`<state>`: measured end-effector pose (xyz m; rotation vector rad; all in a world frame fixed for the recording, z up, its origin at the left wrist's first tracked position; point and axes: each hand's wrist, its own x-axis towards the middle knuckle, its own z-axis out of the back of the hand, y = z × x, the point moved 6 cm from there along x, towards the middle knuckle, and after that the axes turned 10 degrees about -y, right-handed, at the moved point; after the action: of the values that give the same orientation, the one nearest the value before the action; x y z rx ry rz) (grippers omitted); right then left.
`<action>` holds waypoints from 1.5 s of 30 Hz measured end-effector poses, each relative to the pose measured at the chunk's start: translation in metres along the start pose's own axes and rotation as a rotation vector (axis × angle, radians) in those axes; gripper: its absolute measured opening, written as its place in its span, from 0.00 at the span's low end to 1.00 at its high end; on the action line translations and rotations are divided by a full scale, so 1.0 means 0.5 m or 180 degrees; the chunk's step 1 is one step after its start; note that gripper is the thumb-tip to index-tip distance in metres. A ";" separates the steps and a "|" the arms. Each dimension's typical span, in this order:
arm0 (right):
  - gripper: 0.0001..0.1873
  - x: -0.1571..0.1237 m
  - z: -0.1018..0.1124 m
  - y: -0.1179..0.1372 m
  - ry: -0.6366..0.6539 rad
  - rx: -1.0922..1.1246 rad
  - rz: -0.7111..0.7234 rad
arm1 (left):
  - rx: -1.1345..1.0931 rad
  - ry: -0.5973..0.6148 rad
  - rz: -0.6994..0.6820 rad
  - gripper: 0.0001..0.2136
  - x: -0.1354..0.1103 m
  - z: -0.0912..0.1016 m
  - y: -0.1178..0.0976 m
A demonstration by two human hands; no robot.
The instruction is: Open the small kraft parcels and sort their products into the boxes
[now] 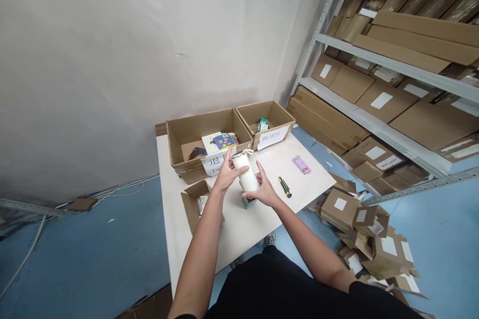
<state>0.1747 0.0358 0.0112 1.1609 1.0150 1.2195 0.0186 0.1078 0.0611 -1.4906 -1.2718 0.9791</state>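
Note:
Both hands hold a white cylinder-shaped bottle [246, 172] over the middle of a white table [239, 224]. My left hand [225, 175] wraps its upper part from the left. My right hand [262, 189] grips its lower end from the right. Something small and green [247, 203] lies on the table just under the bottle, mostly hidden. A small opened cardboard box [194, 202] stands to the left of my hands.
Two open cardboard trays with paper labels stand at the table's far edge: a large one [202, 134] with booklets, a smaller one [267, 117]. A black-yellow utility knife [285, 187] lies right of my hands. Metal shelving [392, 79] with cartons stands right; emptied boxes [370, 239] litter the blue floor.

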 end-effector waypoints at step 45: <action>0.23 -0.006 0.039 -0.415 -0.0406 -0.1161 -0.1356 | 0.2806 -0.0109 -0.0391 0.20 -0.057 0.073 0.406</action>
<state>0.2250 0.0340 -0.1912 0.6840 0.8449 0.9267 0.0322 0.0753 -0.1441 -0.7023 -0.7612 1.2576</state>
